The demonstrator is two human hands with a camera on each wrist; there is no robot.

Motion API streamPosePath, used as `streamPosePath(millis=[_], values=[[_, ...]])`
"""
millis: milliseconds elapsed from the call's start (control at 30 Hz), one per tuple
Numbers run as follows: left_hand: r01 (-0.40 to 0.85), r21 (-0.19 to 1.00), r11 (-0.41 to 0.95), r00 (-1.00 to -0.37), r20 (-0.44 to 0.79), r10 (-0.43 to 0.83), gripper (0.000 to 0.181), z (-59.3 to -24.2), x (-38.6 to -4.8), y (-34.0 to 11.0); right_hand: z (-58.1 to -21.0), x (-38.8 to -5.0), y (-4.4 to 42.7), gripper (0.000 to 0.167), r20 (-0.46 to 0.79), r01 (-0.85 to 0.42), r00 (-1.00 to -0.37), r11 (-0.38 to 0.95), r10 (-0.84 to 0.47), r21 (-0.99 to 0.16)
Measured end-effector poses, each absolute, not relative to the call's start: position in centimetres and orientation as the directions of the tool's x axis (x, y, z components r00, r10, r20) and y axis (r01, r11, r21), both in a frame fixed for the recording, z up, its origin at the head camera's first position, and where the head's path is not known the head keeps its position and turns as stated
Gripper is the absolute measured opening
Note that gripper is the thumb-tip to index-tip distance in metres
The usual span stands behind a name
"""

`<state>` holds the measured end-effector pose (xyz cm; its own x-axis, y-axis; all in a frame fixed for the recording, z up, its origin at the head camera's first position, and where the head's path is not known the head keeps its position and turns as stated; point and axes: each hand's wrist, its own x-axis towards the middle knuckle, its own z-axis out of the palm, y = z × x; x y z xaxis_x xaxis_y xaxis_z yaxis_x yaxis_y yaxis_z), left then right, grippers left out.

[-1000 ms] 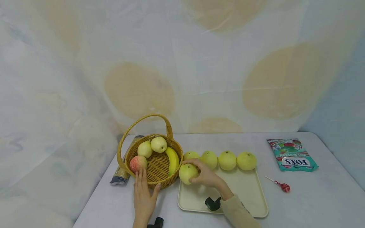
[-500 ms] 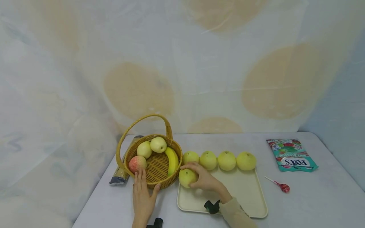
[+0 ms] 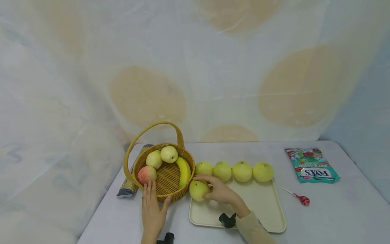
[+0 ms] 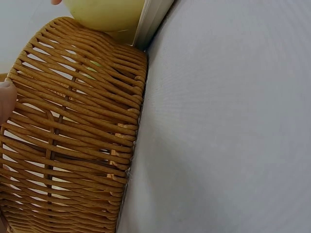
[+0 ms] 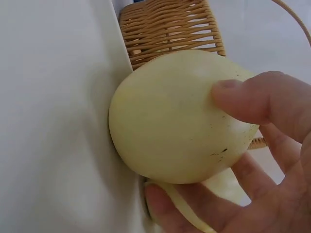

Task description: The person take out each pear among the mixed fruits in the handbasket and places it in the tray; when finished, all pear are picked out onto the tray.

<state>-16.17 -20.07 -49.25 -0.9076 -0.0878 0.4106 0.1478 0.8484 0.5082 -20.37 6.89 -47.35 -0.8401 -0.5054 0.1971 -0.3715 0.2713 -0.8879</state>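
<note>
In the head view my right hand (image 3: pixel 221 190) grips a pale yellow pomelo (image 3: pixel 198 190) at the left side of the cream tray (image 3: pixel 210 219). The right wrist view shows the thumb on one side of that pomelo (image 5: pixel 180 116) and the other fingers beneath and behind it, its bottom against the tray. My left hand (image 3: pixel 153 210) rests with straight fingers on the near rim of a wicker basket (image 3: pixel 179 196). Inside the basket lie a peach (image 3: pixel 147 174), two pale green apple-like fruits (image 3: pixel 169 154) and a banana (image 3: pixel 183 172).
Several more pomelos (image 3: pixel 242 171) stand in a row along the tray's far edge. On the right are a Fox's candy bag (image 3: pixel 313 166) and a red lollipop (image 3: pixel 304 200). A long gold and dark packet (image 3: pixel 127 189) lies partly hidden behind the basket's left side.
My right hand has shifted the pomelo slightly left, toward the basket. The left hand stays on the basket rim.
</note>
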Motion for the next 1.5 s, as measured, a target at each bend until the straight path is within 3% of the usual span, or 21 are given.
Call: streamPosePath(millis=[367,667,1100,1500], values=[[0.165,0.499,0.85,-0.898,0.432,-0.079,0.085,-49.3,-16.5,-20.1,-46.5,-20.7,7.0,0.063,0.221,-0.377,-0.875,0.32,-0.431,-0.869],[0.157,0.495,0.855,-0.9,0.428,-0.083,0.085,-49.2,-16.5,-20.2,-43.9,-21.8,6.9,0.055,0.254,-0.37,-0.885,0.262,-0.389,-0.891],[0.151,0.5,0.853,-0.905,0.416,-0.083,0.085,-49.3,-16.3,-19.9,-41.5,-24.9,5.4,0.052,0.249,-0.324,-0.854,0.093,-0.457,-0.942],[0.143,0.504,0.852,-0.906,0.413,-0.092,0.085,-49.2,-16.2,-20.1,-41.8,-28.5,2.7,0.05,0.197,-0.304,-0.874,0.182,-0.444,-0.935]])
